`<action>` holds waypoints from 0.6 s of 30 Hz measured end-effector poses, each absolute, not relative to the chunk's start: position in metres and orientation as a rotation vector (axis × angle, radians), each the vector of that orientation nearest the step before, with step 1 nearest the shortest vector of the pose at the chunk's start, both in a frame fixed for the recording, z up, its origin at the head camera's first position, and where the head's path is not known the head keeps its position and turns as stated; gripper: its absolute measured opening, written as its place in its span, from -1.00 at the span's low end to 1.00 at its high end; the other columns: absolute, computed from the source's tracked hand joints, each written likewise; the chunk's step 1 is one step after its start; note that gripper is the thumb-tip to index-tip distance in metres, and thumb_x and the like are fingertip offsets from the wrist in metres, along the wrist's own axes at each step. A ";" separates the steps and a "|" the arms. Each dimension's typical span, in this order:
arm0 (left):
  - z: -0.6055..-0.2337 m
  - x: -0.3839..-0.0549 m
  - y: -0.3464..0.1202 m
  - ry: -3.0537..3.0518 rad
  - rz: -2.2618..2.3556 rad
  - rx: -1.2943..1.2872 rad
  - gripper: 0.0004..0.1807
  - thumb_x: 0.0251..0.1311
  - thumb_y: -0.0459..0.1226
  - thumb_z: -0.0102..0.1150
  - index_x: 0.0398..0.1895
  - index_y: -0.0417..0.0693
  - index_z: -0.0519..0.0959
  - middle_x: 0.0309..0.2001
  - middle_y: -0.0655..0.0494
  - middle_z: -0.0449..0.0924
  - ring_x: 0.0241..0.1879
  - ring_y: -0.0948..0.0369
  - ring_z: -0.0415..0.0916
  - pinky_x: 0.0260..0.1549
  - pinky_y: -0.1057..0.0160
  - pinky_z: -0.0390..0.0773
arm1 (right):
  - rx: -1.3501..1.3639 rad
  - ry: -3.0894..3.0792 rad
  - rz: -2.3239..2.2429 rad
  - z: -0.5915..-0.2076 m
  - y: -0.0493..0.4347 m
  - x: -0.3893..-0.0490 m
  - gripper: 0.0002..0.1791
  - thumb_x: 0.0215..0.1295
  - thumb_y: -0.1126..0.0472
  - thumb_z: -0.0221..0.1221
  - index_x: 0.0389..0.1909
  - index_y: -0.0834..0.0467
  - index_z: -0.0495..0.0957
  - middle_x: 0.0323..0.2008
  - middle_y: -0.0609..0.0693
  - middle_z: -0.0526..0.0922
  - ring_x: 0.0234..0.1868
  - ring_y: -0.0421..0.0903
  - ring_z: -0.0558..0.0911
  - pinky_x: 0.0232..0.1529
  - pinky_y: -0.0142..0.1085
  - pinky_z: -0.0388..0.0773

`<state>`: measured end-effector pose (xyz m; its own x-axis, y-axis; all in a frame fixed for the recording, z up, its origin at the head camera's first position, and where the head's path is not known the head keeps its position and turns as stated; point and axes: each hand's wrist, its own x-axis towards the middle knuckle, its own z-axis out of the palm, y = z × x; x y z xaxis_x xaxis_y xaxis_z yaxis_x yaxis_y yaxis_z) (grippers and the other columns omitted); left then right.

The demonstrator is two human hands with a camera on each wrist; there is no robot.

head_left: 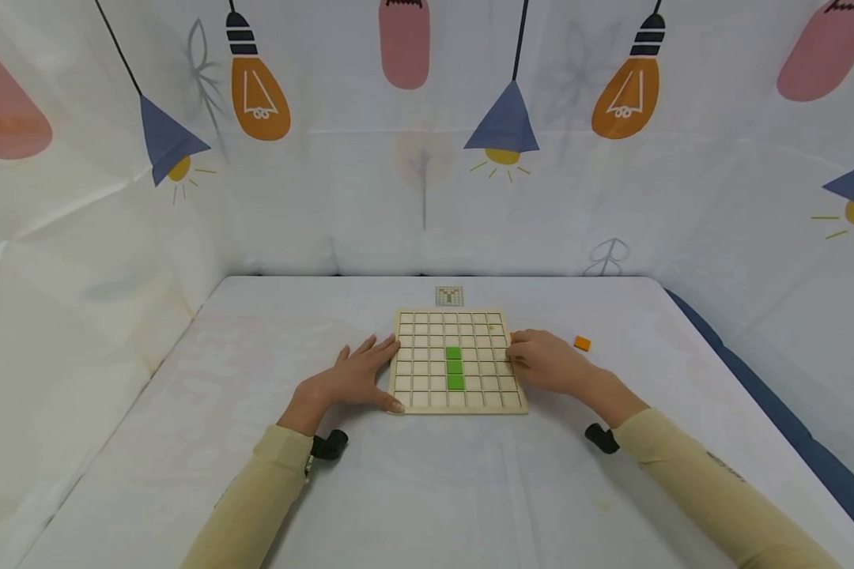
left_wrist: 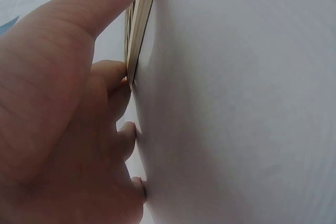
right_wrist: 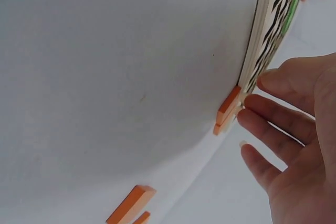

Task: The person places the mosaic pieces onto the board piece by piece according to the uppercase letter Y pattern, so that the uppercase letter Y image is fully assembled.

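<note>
A square wooden grid board (head_left: 427, 404) lies on the table, with a column of green tiles (head_left: 455, 368) in its middle squares. Fingers spread, my left hand (head_left: 357, 375) rests against the board's left edge, thumb at the near left corner; the left wrist view shows the fingertips right at that edge. My right hand (head_left: 549, 362) is at the right edge. In the right wrist view its thumb and fingertips reach the board's side, close to orange tiles (right_wrist: 229, 104) lying against it. The fingers are only slightly bent there, and no tile shows between them.
Further right, another orange tile (head_left: 582, 344) lies on the white table (head_left: 427, 490). A small pattern card (head_left: 449, 296) sits just behind the board. White cloth with lamp and bulb prints (head_left: 370, 197) hangs behind the table and along both sides.
</note>
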<state>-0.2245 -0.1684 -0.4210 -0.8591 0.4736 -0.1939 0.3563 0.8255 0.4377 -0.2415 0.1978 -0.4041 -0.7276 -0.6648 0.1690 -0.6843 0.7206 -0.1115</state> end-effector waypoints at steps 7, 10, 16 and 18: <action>-0.422 -0.226 -0.170 2.713 0.561 0.635 0.30 -0.10 0.29 0.43 0.62 0.08 -0.09 0.63 0.13 -0.19 0.62 -0.09 -0.34 0.43 -0.42 -0.28 | 1.089 -2.825 0.204 -0.402 0.208 -0.239 -0.83 0.23 0.38 0.24 -0.20 0.18 0.74 -0.30 -0.04 0.65 -0.34 -0.19 0.52 -0.24 -0.27 0.53; -0.422 -0.226 -0.170 2.714 0.557 0.636 0.30 -0.10 0.29 0.43 0.62 0.08 -0.09 0.63 0.13 -0.19 0.62 -0.09 -0.34 0.43 -0.42 -0.28 | 1.073 -2.831 0.207 -0.401 0.213 -0.238 -0.77 0.21 0.41 0.23 -0.15 0.19 0.75 -0.29 -0.03 0.66 -0.32 -0.18 0.54 -0.23 -0.25 0.54; -0.422 -0.226 -0.169 2.716 0.559 0.632 0.30 -0.10 0.28 0.43 0.62 0.07 -0.09 0.63 0.11 -0.18 0.62 -0.09 -0.34 0.43 -0.42 -0.29 | 1.046 -2.822 0.203 -0.402 0.224 -0.235 -0.75 0.18 0.44 0.22 -0.16 0.21 0.75 -0.27 0.00 0.68 -0.26 -0.10 0.61 -0.18 -0.19 0.59; -0.422 -0.225 -0.169 2.718 0.555 0.630 0.30 -0.09 0.28 0.43 0.62 0.08 -0.09 0.63 0.12 -0.18 0.62 -0.09 -0.35 0.44 -0.42 -0.29 | 1.034 -2.834 0.188 -0.402 0.227 -0.234 -0.76 0.18 0.44 0.21 -0.18 0.20 0.75 -0.27 -0.01 0.69 -0.24 -0.09 0.62 -0.17 -0.18 0.60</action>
